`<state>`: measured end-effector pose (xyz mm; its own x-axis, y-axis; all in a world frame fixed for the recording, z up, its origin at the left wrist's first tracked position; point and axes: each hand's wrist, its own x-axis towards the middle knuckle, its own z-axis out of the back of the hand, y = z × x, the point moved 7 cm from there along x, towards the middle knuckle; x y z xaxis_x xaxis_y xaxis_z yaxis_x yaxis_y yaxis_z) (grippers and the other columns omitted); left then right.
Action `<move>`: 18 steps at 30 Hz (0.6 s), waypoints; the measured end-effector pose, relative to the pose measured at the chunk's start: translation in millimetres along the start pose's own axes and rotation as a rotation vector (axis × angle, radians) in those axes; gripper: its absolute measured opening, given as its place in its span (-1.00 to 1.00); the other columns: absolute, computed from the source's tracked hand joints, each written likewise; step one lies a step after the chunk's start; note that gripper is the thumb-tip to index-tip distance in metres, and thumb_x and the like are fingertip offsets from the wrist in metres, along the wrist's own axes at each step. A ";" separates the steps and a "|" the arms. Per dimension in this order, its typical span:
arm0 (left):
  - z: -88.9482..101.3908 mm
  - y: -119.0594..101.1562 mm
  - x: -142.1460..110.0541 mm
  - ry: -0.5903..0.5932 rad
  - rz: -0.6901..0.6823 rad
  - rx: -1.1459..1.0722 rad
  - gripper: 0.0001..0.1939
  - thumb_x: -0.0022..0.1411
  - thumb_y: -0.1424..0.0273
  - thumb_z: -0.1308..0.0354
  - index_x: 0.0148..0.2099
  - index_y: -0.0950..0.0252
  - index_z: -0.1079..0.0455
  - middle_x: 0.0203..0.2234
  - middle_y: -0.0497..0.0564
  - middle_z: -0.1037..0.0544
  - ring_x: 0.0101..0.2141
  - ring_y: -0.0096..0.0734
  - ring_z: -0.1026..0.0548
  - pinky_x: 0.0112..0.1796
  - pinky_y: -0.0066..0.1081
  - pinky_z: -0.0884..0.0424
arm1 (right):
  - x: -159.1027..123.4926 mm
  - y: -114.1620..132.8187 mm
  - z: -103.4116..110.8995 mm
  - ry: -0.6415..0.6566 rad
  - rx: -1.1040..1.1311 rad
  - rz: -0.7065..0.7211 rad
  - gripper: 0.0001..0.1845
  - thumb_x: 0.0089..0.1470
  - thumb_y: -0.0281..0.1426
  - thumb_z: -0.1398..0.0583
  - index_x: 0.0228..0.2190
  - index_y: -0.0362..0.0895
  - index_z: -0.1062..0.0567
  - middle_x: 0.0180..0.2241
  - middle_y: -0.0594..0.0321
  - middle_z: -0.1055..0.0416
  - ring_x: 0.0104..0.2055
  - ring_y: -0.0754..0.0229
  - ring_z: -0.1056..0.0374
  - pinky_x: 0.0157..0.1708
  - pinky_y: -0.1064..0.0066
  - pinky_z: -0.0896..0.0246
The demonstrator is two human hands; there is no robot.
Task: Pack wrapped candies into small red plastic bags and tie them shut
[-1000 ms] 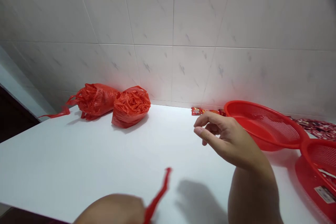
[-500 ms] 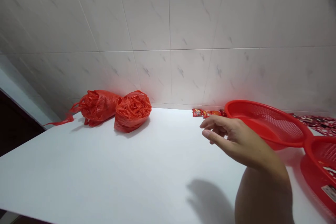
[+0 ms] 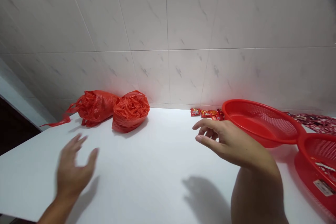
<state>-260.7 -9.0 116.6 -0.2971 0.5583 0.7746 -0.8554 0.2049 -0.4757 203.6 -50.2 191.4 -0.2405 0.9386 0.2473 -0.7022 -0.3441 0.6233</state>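
My left hand (image 3: pixel 73 171) hovers over the white table (image 3: pixel 147 168) at the lower left, fingers stretched out and apart, holding nothing; it is slightly blurred. My right hand (image 3: pixel 225 140) hangs above the table right of centre, fingers loosely curled and apart, empty, just left of a red mesh basket (image 3: pixel 262 124). Two stuffed red plastic bags (image 3: pixel 115 108) lie against the tiled wall at the back left, beyond my left hand.
Small red packets (image 3: pixel 206 112) lie by the wall behind my right hand. A second red basket (image 3: pixel 319 161) sits at the right edge, with patterned red wrappers (image 3: pixel 312 119) behind it. The table's left edge drops off near a dark opening.
The red plastic strip at the bottom edge a second ago is gone. My left hand has risen into view, open. My right hand has barely shifted.
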 end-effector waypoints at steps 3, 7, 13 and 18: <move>-84.4 -30.6 8.7 0.144 -0.257 0.011 -0.29 0.23 0.12 -0.23 0.39 0.12 -0.24 0.50 0.06 -0.10 0.44 0.11 -0.11 0.38 0.10 -0.09 | -1.9 1.7 -0.7 0.011 0.005 0.014 -0.75 0.32 -0.17 -0.22 -0.04 0.06 -0.58 -0.32 0.26 -0.62 -0.25 0.08 -0.55 -0.39 0.31 -0.35; -190.5 -41.0 4.0 0.309 -0.042 0.118 -0.30 0.36 0.17 -0.13 0.44 0.35 -0.22 0.45 0.39 -0.11 0.45 0.34 0.02 0.33 0.22 -0.08 | -5.4 1.4 3.1 0.000 0.026 0.026 -0.76 0.31 -0.19 -0.24 -0.03 0.06 -0.58 -0.34 0.26 -0.63 -0.28 0.09 -0.56 -0.41 0.32 -0.35; -198.5 -37.3 -3.4 0.028 -0.020 0.104 -0.58 0.42 0.24 -0.03 0.14 0.36 -0.51 0.04 0.36 -0.54 0.19 0.20 -0.37 0.22 0.14 -0.17 | -5.0 -8.6 7.7 -0.014 0.043 0.006 -0.75 0.31 -0.17 -0.24 -0.02 0.08 -0.57 -0.32 0.29 -0.63 -0.27 0.09 -0.56 -0.36 0.30 -0.37; -181.2 -19.8 8.5 -0.070 -0.017 0.082 -0.73 0.32 0.15 -0.14 -0.21 0.26 -0.46 -0.21 0.23 -0.60 -0.02 0.17 -0.46 0.14 0.11 -0.21 | 5.9 -6.4 -3.7 0.030 0.014 -0.037 -0.71 0.31 -0.16 -0.24 0.00 0.05 -0.56 -0.30 0.27 -0.62 -0.24 0.08 -0.54 -0.34 0.29 -0.34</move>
<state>-169.4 137.3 57.1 -0.3091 0.4968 0.8109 -0.8916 0.1453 -0.4289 204.2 -42.3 186.1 -0.2344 0.9509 0.2020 -0.7014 -0.3093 0.6421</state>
